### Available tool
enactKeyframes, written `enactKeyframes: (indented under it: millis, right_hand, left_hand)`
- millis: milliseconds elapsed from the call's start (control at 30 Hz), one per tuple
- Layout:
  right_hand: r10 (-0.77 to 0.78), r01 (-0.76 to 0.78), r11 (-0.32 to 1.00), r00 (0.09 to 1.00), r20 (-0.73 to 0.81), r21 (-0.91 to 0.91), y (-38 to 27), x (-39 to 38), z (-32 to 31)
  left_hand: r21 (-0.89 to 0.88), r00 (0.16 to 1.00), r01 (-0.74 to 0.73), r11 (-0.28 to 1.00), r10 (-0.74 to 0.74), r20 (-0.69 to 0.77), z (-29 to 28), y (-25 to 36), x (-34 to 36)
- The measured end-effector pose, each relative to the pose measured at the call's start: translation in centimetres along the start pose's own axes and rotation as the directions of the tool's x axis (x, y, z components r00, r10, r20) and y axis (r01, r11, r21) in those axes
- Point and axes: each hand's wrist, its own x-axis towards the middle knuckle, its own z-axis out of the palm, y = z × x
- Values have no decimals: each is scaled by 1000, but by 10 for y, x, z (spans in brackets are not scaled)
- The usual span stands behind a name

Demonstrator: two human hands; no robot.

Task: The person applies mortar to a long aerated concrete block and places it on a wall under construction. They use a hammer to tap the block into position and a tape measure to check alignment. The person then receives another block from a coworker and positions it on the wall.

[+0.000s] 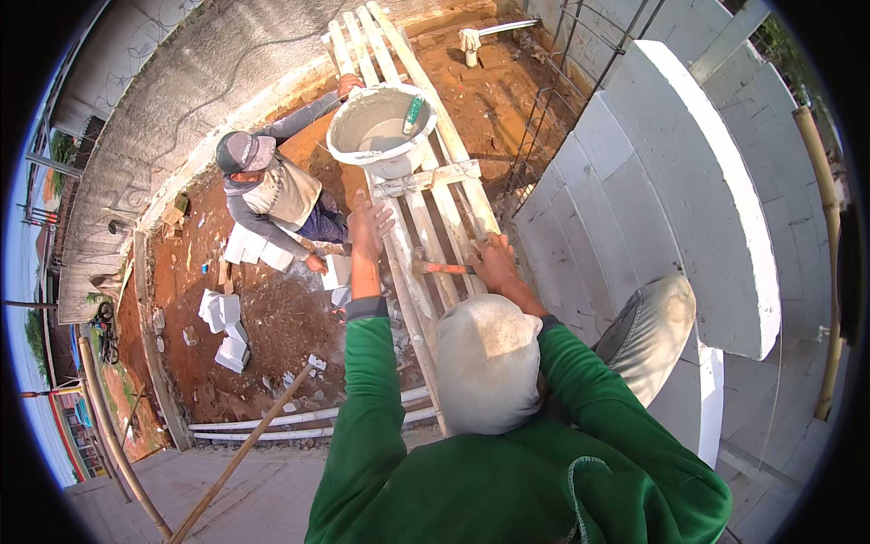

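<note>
Above red soil (281, 325), slatted planks (478, 207) are bearing a mortar bucket (394, 167), apparently for easy reach; the left hand (370, 227) is showing spread fingers nearby, the right hand (496, 265) meeting a hammer (444, 268), grip unclear.

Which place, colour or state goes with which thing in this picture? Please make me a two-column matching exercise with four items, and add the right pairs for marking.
Things
1. Bucket
2. Green-handled tool
3. Hammer
4. Co-worker

Place, colour or state
A. Orange-red handle, at the person's right hand
B. Low down, left of the wooden platform
C. White, holding grey mix
D. Inside a container

Right pairs: 1-C, 2-D, 3-A, 4-B.
</note>
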Motion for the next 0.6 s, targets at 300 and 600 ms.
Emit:
enactKeyframes:
  millis: [300,600]
  right_hand:
    - [95,-13,983,889,-447,183,-66,-141,-318]
    - [77,147,898,875,-478,415,-33,-197,-326]
  left_hand:
    - [-90,980,89,992,-71,188,56,55,128]
    - [438,705,-709,553,541,459,8,37,155]
